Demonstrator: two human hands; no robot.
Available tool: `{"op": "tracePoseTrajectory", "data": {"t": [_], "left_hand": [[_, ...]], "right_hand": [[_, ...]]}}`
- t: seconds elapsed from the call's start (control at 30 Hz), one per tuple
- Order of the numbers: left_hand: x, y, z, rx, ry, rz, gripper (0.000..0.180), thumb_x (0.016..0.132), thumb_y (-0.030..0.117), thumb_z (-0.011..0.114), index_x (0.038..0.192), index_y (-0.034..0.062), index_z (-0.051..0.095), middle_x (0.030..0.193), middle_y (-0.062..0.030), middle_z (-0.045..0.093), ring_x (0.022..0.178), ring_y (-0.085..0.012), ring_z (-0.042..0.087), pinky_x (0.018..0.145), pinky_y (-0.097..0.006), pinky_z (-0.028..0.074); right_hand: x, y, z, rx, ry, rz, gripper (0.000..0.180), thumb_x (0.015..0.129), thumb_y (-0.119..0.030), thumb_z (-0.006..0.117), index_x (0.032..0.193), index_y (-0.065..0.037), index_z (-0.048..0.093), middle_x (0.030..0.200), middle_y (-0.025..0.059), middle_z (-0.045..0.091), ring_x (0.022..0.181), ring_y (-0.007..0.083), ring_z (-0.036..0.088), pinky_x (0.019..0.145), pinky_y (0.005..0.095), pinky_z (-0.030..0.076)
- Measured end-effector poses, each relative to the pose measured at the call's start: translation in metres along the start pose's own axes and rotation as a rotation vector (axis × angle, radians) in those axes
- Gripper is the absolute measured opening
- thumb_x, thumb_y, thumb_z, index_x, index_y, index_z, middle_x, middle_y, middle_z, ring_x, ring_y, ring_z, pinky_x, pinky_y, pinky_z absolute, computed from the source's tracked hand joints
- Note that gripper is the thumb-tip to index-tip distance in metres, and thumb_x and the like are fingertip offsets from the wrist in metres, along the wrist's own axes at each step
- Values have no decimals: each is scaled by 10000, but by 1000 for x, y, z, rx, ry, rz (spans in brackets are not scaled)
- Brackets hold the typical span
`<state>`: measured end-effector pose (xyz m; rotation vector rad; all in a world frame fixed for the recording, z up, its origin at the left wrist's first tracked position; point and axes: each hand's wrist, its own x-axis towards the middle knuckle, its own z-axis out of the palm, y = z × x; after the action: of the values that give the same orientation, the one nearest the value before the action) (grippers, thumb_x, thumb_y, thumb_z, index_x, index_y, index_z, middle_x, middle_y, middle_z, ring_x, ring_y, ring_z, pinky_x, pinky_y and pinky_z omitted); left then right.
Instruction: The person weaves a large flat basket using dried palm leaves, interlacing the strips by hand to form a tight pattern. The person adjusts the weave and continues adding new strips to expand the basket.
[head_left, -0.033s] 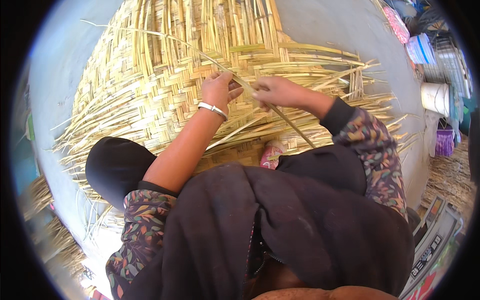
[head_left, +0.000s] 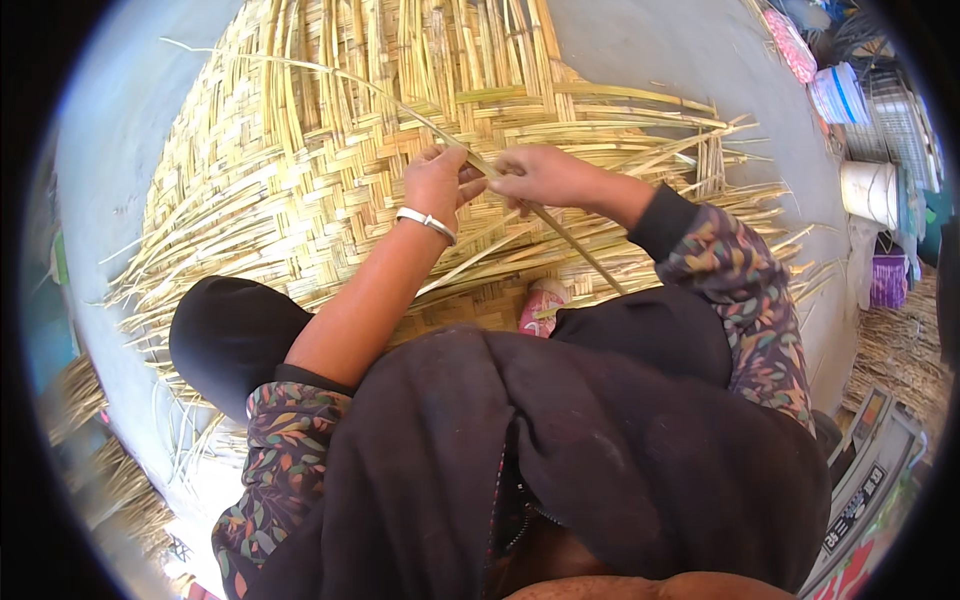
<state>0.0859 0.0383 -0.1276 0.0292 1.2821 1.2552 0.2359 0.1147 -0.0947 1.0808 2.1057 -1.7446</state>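
Straw-coloured strip, head view, lying diagonally over the woven mat. The left hand pinches it at the fingertips, other fingers loosely apart; the right hand, just beside, closes on it. The step appears to be working this single strip; the next move likely calls for two steady grips.

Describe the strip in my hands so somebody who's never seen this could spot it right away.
Find the big yellow woven mat in the upper middle of the view. Across it, one long thin strip slants from upper left down to lower right. Unlike its neighbours, it is held by both left hand and right hand.
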Motion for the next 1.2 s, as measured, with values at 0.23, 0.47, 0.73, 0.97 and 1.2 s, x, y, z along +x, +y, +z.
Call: {"op": "tracePoseTrajectory", "data": {"t": [0.23,0.47,0.73,0.97,1.2], "left_hand": [[-3,-2,-8,9,-80,-75,77,842,84,552,914,57,548,850,-48,593,751,-166,597,673,-335,529],[-2,0,-10,-52,-83,-65,143,900,175,488,936,56,558,871,-63,601,841,-190,585,743,-367,511],[9,25,-14,-157,121,54,182,927,204,427,936,69,547,868,-67,623,836,-194,582,747,-379,486],[18,28,-24,-129,142,127,180,931,188,429,916,54,548,823,-67,619,764,-176,588,686,-349,499],[37,22,-43,-80,244,139,108,891,111,506,928,19,547,792,-75,597,705,-186,590,601,-307,522]], "right_hand": [[8,-1,-2,219,-3,152,274,930,-289,497,898,-25,563,675,77,606,543,158,607,496,265,498],[5,-1,13,194,46,117,302,947,-295,449,897,-18,560,653,60,588,523,134,577,498,266,489],[-3,12,12,209,-47,111,276,937,-281,465,863,-29,548,643,53,570,522,121,571,493,254,495],[-30,22,-5,327,-178,197,278,937,-306,493,854,-44,536,642,36,564,533,110,570,501,247,497],[-59,27,-11,280,-227,271,273,941,-305,495,836,-55,527,637,33,561,533,104,566,503,243,494]]}}
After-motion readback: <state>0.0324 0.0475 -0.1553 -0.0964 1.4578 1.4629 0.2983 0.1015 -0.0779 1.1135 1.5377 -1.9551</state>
